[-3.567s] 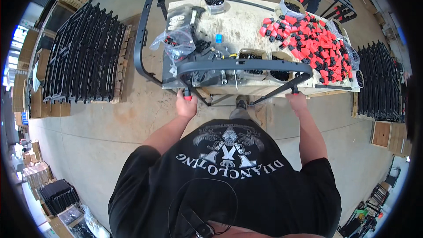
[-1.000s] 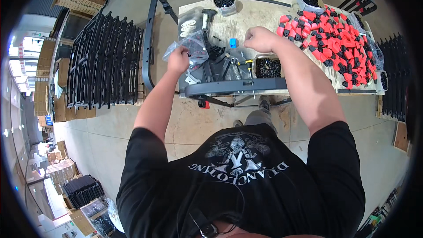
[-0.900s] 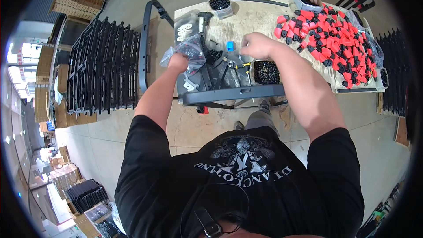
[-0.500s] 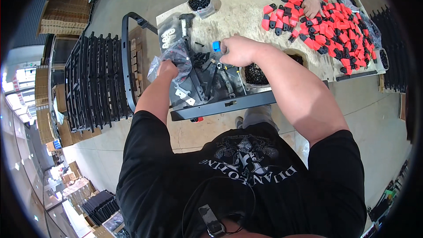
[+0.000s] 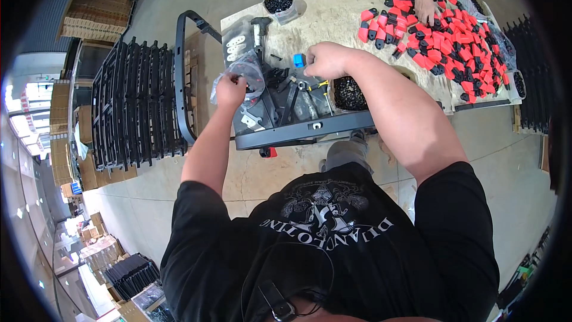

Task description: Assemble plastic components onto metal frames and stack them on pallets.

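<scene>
My left hand is closed over a clear plastic bag at the table's left side. A small dark bit shows at its fingertips, too small to name. My right hand has its fingers curled down over the middle of the table, beside a small blue block. Whether its fingertips pinch anything is hidden. Between the hands lie black metal parts and a yellow-handled tool. A silver open-end wrench rests below the bag. Under my right forearm stands a box of small black pieces.
A hammer and white oval plates lie at the table's far left. A black bar runs along the near edge. Red-and-black parts cover the right side, where a co-worker's hand reaches in. Black frames stand left.
My left hand has drawn back from inside the bag to its near side. My right hand keeps its place by the blue block. The co-worker's hand has shifted among the red-and-black parts.
</scene>
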### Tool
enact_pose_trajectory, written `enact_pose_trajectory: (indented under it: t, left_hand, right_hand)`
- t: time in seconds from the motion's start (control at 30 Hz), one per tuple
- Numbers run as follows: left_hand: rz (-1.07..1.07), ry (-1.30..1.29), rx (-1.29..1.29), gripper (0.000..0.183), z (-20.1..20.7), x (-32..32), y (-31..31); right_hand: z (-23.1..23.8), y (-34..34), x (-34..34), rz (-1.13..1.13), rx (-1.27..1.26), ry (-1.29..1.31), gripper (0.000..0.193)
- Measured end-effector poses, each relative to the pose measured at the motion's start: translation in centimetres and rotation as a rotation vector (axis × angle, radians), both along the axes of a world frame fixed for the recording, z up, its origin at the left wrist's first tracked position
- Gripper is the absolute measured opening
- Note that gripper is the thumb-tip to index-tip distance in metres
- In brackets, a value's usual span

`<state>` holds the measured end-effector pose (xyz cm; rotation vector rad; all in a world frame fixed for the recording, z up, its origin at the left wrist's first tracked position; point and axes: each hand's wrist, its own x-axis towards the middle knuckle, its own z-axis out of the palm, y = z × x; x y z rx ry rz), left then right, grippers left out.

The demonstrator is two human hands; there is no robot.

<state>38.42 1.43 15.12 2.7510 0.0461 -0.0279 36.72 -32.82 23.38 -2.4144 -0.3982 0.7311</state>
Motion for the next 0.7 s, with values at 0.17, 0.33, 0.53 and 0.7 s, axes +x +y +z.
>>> enact_pose_trajectory:
  t: [0.17,0.33,0.53,0.7]
  left_hand:
    - [0.065,0.24,-1.21,0.022,6.4,-5.7,-0.5]
    - [-0.188,0.356,-1.528,0.018,14.3,-11.3,-3.4]
    - [-0.305,0.208,-1.326,0.019,17.1,-15.7,-7.0]
    - [-0.45,0.062,-0.847,0.021,18.4,-17.9,-9.6]
  right_hand:
    - [0.9,0.0,-0.5,-0.013,0.031,-0.085,0.045]
    - [0.9,-0.5,-0.3,0.017,0.035,-0.122,0.047]
    - [0.4,-0.2,0.2,-0.007,-0.031,-0.096,0.05]
    - [-0.5,-0.2,0.5,-0.046,-0.037,-0.049,0.052]
